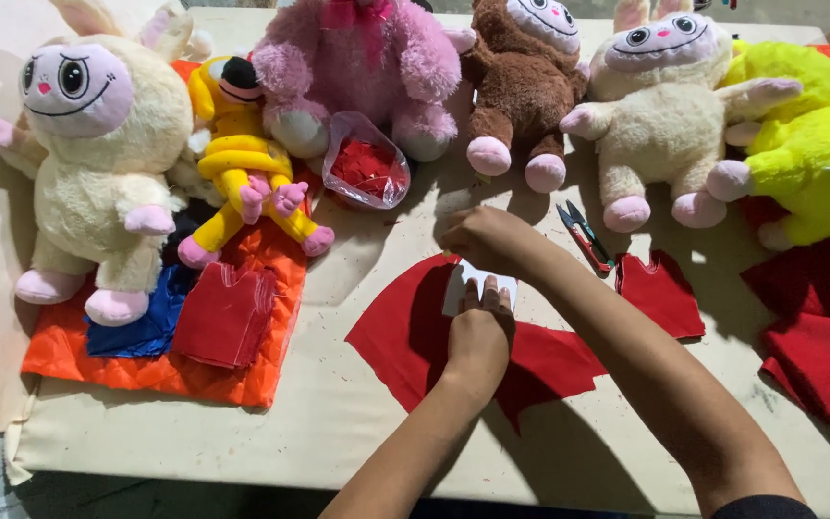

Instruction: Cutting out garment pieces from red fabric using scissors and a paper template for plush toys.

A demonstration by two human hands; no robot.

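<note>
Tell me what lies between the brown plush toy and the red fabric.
In the head view, the right hand and bare table lie between brown plush toy and red fabric.

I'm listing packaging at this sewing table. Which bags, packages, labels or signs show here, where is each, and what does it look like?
Clear plastic bag: on the table in front of the pink plush toy, rounded and crumpled, holding red scraps.
White card piece: on the red fabric under the left hand, beside the right hand; small, plain.
No signs or screens.
</note>
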